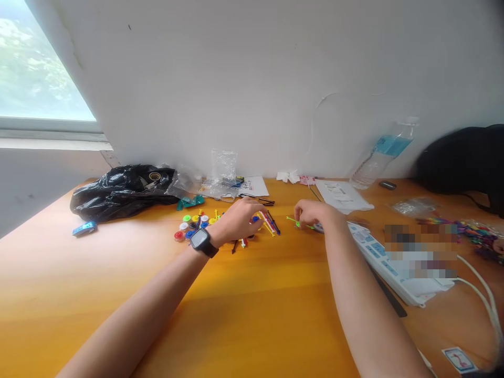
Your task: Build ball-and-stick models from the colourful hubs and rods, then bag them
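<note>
My left hand, with a black smartwatch on its wrist, reaches over a group of small plastic parts. Its fingers are curled, and a bundle of thin arrow-ended sticks in white, red, yellow and dark blue pokes out past the fingertips. Round coloured discs lie beside this hand on its left. Further right, my right hand pinches a bright green plastic stick just above the table. Its fingertips partly hide the stick and a green piece by it.
Along the wall lie a black plastic bag, clear bags and printed paper. A white power strip with cables sits right of my right forearm. Behind it are a plastic bottle and a black object. A blue packet lies left.
</note>
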Demonstrator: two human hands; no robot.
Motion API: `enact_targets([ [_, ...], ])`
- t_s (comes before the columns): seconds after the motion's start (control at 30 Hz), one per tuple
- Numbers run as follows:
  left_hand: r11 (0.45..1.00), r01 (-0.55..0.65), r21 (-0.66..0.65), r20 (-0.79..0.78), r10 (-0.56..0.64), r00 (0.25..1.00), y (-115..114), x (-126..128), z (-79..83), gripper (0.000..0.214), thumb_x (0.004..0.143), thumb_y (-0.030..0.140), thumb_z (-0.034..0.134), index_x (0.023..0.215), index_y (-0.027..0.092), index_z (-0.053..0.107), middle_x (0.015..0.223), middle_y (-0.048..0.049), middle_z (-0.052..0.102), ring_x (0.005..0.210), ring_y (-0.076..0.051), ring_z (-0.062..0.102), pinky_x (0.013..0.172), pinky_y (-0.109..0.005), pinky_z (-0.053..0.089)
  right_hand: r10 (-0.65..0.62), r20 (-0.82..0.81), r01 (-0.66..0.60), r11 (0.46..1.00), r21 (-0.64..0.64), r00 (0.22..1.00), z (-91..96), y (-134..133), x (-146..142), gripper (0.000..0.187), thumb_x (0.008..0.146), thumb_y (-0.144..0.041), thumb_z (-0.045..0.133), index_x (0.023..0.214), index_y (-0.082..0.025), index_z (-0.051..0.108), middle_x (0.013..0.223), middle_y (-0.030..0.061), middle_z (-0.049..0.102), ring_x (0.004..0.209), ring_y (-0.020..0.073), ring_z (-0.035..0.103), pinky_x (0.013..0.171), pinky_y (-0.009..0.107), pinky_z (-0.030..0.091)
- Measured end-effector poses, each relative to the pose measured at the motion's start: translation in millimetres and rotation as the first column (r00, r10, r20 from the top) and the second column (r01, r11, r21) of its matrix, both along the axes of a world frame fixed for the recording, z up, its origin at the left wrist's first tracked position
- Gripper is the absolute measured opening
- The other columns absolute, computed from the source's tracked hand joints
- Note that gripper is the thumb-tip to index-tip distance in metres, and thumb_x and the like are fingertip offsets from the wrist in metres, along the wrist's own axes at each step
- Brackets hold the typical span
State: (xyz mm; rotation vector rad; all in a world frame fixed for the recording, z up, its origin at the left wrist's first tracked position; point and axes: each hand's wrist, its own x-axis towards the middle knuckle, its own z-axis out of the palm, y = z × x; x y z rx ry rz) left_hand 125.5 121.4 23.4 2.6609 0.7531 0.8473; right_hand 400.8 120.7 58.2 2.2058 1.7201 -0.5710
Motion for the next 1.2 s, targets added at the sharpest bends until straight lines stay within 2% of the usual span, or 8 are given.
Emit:
enact_targets([
  [0.2,0.998,-0.016,-0.067,0.087,0.022,0.996,4,-10,14.2,0.025,0.094,0.022,0.068,0.117,0.022,0.076,0.116,-0.0081,0.078,0.11,-0.027,0.072,0.097,-0.041,0.057,0.001,-0.05,0.002,0.997,0.074,0.999,-3.4,4,6,0.018,0.071,-0.015,0.083,0.082,-0.023,0.072,0.082,0.0047,0.074,0.079,0.0258,0.072,0.067,0.033,0.049],
  [0.3,0.995,0.012,-0.096,0.179,0.005,0.984,2,-11,21.2,0.027,0.097,0.026,0.067,0.123,0.022,0.073,0.119,-0.0075,0.078,0.11,-0.025,0.073,0.097,-0.038,0.057,0.067,-0.284,-0.009,0.979,0.204,0.956,7.7,-1,-4,0.017,0.079,-0.025,0.082,0.083,-0.021,0.065,0.078,0.0046,0.074,0.074,0.0225,0.072,0.068,0.031,0.051],
  [0.43,0.995,0.031,-0.09,0.312,-0.001,0.95,-2,-8,30.4,0.041,0.097,0.034,0.072,0.136,0.024,0.064,0.128,-0.0077,0.074,0.109,-0.021,0.072,0.096,-0.034,0.058,0.29,-0.778,0.019,0.932,0.361,0.557,27.3,-13,-40,0.028,0.087,-0.042,0.078,0.09,-0.02,0.061,0.08,0.0043,0.074,0.073,0.0186,0.071,0.073,0.031,0.058],
  [0.53,0.996,0.043,-0.073,0.375,-0.013,0.927,-2,-8,36.2,0.03,0.098,0.031,0.071,0.127,0.024,0.069,0.123,-0.0067,0.074,0.101,-0.018,0.072,0.09,-0.032,0.06,0.344,-0.887,0.039,0.927,0.373,0.308,35.4,-18,-67,0.026,0.083,-0.039,0.08,0.09,-0.02,0.062,0.078,0.0025,0.072,0.074,0.0173,0.071,0.072,0.03,0.059],
  [0.73,0.994,0.063,-0.093,0.381,-0.023,0.924,1,-14,40.6,0.012,0.092,0.024,0.073,0.103,0.02,0.076,0.098,-0.0044,0.077,0.088,-0.016,0.073,0.081,-0.029,0.059,0.368,-0.903,0.06,0.919,0.39,0.222,27.8,-14,-77,0.017,0.08,-0.027,0.074,0.091,-0.019,0.064,0.08,0.0042,0.074,0.074,0.0162,0.068,0.071,0.028,0.056],
  [0.87,0.987,0.071,-0.144,0.339,-0.018,0.941,-1,-16,41.4,0.007,0.087,0.018,0.07,0.093,0.018,0.072,0.088,-0.0017,0.076,0.082,-0.015,0.071,0.076,-0.026,0.057,0.41,-0.864,0.01,0.902,0.431,0.291,20.4,-11,-78,0.012,0.085,-0.03,0.067,0.086,-0.02,0.059,0.067,-0.0025,0.059,0.061,0.0112,0.051,0.058,0.022,0.042],
  [1.0,0.98,0.065,-0.189,0.246,-0.017,0.969,-3,-17,41.6,0.016,0.084,0.015,0.067,0.098,0.018,0.075,0.085,-0.0006,0.075,0.079,-0.014,0.068,0.076,-0.025,0.055,0.383,-0.74,-0.025,0.895,0.445,0.552,16.6,-9,-76,0.017,0.093,-0.035,0.056,0.09,-0.02,0.062,0.07,-0.0012,0.057,0.065,0.013,0.05,0.057,0.022,0.037],
  [1.2,0.938,0.173,-0.3,-0.004,-0.182,0.983,-18,-1,22.0,0.006,0.084,0.025,0.078,0.087,0.02,0.076,0.087,-0.0032,0.078,0.077,-0.018,0.072,0.068,-0.027,0.053,0.251,-0.386,-0.18,0.961,0.211,0.888,-2.1,2,-67,0.009,0.084,-0.022,0.066,0.09,-0.017,0.07,0.08,0.0036,0.072,0.07,0.0155,0.061,0.058,0.024,0.036],
])
